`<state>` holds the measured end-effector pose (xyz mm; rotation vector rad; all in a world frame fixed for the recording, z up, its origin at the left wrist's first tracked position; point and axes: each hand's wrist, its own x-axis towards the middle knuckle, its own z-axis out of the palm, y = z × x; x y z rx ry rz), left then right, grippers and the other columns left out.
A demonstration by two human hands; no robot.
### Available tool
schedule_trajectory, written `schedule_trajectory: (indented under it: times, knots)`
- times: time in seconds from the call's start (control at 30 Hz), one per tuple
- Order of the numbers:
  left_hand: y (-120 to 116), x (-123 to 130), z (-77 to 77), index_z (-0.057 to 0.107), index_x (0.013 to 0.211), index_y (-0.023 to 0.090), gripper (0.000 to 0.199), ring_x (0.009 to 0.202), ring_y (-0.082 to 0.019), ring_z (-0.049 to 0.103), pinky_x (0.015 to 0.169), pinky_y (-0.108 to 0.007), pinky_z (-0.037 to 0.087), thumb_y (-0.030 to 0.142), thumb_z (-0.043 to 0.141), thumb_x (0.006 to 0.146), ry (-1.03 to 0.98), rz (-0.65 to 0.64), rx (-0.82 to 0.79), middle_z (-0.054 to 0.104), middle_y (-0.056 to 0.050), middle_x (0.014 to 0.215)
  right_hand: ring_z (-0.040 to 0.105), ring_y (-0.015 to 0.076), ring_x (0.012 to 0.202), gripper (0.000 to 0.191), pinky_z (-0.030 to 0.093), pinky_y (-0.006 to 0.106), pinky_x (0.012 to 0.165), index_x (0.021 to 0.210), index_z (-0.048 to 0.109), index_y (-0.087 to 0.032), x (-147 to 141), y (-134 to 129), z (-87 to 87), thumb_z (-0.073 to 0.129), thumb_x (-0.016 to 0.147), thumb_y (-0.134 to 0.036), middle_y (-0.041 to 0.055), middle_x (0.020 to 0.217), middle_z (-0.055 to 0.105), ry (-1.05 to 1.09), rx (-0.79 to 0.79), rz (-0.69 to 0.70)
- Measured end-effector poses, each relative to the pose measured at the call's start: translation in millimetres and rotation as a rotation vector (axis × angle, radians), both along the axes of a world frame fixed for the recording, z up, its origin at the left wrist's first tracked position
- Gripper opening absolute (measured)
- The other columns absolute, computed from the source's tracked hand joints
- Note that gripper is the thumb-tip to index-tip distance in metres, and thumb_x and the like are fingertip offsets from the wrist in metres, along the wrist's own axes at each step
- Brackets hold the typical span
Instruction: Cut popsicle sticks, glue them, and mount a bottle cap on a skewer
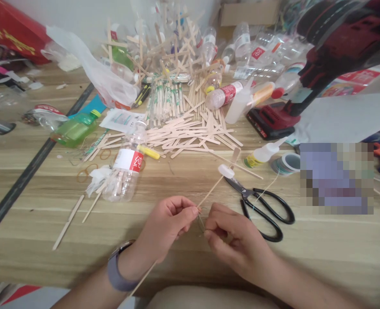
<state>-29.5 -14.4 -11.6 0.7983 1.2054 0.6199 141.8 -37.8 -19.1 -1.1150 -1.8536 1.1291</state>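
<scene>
My left hand (pixel 172 221) is closed around a thin wooden skewer (pixel 211 193), which slants from below my wrist up to the right. At its far end sit a white plastic cap (pixel 226 171) and a short flat wooden piece (pixel 235 155). My right hand (pixel 233 236) is closed in a pinch just beside the left fingertips. Between both hands runs a thin strand (pixel 202 221), looped near the skewer; whether it is thread or a band I cannot tell. Black-handled scissors (pixel 247 193) lie half spread just beyond my right hand.
Behind lie a heap of craft sticks (pixel 190 133), a clear bottle (pixel 123 171), a green bottle (pixel 75 128) and a glue bottle (pixel 260 155). A spool (pixel 285 164) stands right of the scissors. A red cordless drill (pixel 280 116) rises at the right. Several empty bottles crowd the back.
</scene>
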Motion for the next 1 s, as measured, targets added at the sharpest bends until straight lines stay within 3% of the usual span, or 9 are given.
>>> schedule_trajectory:
  times: [0.37,0.63,1.0]
  knots:
    - [3.9,1.9,1.4,0.061,0.068,0.017,0.019,0.044,-0.007,0.03,0.045,-0.023,0.02,0.036,0.062,0.074,0.03,-0.002,0.047,0.043,0.008,0.045,0.045,0.0099,0.057,0.02,0.036,0.021,0.049,0.066,0.052,-0.02,-0.5,0.8,-3.6,0.054,0.084,-0.013,-0.0031,0.064,0.043,-0.009,0.035,-0.035]
    - [4.9,-3.6,4.2,0.065,0.074,0.016,0.019,0.051,-0.009,0.043,0.05,-0.022,0.031,0.034,0.062,0.076,0.0,-0.071,0.034,0.053,0.004,0.055,0.046,0.0122,0.063,0.018,0.04,0.022,0.054,0.068,0.057,-0.02,-0.2,-0.6,-3.2,0.058,0.085,-0.015,-0.0018,0.067,0.043,-0.04,0.081,-0.055]
    - [2.1,-2.0,5.8,0.061,0.076,0.017,0.019,0.043,-0.005,0.029,0.039,-0.018,0.018,0.036,0.061,0.076,0.052,-0.035,-0.07,0.046,0.007,0.055,0.047,0.0126,0.064,0.016,0.042,0.023,0.055,0.069,0.058,-0.02,1.5,-1.5,-2.9,0.058,0.084,-0.014,-0.0011,0.068,0.045,-0.061,0.127,-0.061]
